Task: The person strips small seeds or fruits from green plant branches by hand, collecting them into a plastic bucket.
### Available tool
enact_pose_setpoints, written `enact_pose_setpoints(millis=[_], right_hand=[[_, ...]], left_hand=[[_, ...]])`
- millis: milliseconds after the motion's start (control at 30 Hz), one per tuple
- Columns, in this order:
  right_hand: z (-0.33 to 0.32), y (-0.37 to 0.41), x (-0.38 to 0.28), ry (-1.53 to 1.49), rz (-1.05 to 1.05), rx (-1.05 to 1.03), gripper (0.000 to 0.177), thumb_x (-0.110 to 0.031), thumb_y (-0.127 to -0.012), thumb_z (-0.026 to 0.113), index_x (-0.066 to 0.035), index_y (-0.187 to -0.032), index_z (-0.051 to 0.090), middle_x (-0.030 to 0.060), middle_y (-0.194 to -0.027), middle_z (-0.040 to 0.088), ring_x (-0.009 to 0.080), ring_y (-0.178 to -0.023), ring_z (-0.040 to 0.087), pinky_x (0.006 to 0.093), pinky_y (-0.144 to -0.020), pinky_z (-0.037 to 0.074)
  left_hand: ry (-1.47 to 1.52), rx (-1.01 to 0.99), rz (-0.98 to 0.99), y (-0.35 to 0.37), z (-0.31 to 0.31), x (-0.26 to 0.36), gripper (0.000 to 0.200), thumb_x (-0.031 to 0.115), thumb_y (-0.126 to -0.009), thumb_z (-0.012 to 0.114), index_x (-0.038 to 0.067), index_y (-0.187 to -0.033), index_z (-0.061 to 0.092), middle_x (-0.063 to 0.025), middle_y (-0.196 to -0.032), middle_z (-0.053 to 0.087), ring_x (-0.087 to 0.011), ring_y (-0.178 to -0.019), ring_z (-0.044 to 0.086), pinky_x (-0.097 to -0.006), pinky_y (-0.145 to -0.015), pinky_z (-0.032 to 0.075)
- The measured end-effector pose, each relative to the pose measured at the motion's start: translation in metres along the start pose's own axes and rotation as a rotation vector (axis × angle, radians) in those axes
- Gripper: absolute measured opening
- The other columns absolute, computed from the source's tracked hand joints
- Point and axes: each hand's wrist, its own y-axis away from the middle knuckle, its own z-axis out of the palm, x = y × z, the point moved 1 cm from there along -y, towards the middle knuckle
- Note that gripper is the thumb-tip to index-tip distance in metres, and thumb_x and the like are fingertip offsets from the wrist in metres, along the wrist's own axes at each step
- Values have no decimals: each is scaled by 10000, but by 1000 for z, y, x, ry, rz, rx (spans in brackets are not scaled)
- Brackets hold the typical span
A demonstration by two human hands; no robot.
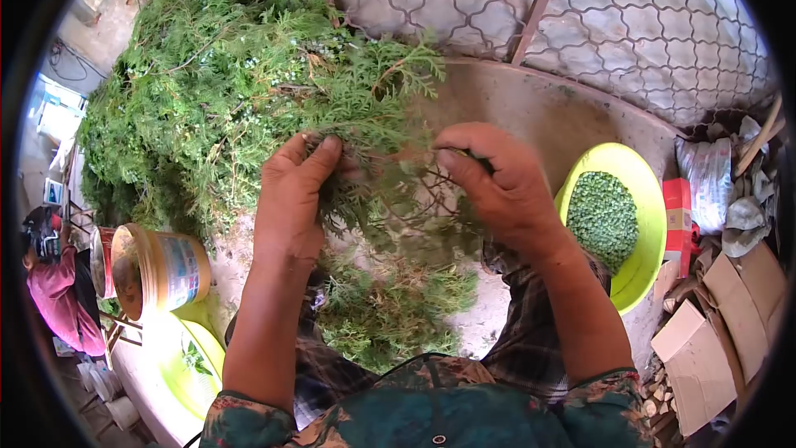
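Note:
My left hand (pixel 297 187) is closed, thumb against fingers, on a leafy evergreen branch (pixel 373 191) that looks like arborvitae. On the right, my right hand (pixel 502 182) pinches a thin brown stem of the same branch. Some of the sprays between the hands are blurred. Behind them rises a large heap of cut evergreen branches (pixel 199 91) with small pale green cones among the foliage. Below the hands, between my knees, lies a smaller pile of sprigs (pixel 390 307). A yellow-green basin (pixel 651 257) to the right holds many small green cones (pixel 601 220).
At left stand a tan bucket (pixel 174 270) and another yellow-green basin (pixel 203 344) with a sprig inside. A person in a pink top (pixel 66 299) sits farther left. Wire mesh (pixel 638 25) borders the back. Cardboard (pixel 705 365) and a red box (pixel 677 220) lie at right.

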Motion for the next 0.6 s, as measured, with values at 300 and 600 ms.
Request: enact_pose_setpoints(millis=[300, 600], right_hand=[[-138, 63, 48, 731, 296, 418, 199, -15, -836, 525, 5, -1030, 559, 191, -967, 603, 320, -898, 578, 370, -788, 458], [-155, 90, 81, 543, 648, 91, 213, -92, -778, 624, 8, -966, 616, 142, -808, 641, 222, -701, 603, 308, -656, 466]], left_hand=[[-58, 107, 144, -3, -19, 13, 128, 119, -902, 522, 13, -963, 560, -80, -825, 646, -141, -644, 615, -255, -561, 506], [-99, 7, 95, 4, -4, 4, 142, 122, -897, 542, 12, -984, 563, -60, -859, 638, -121, -672, 601, -242, -562, 495]])
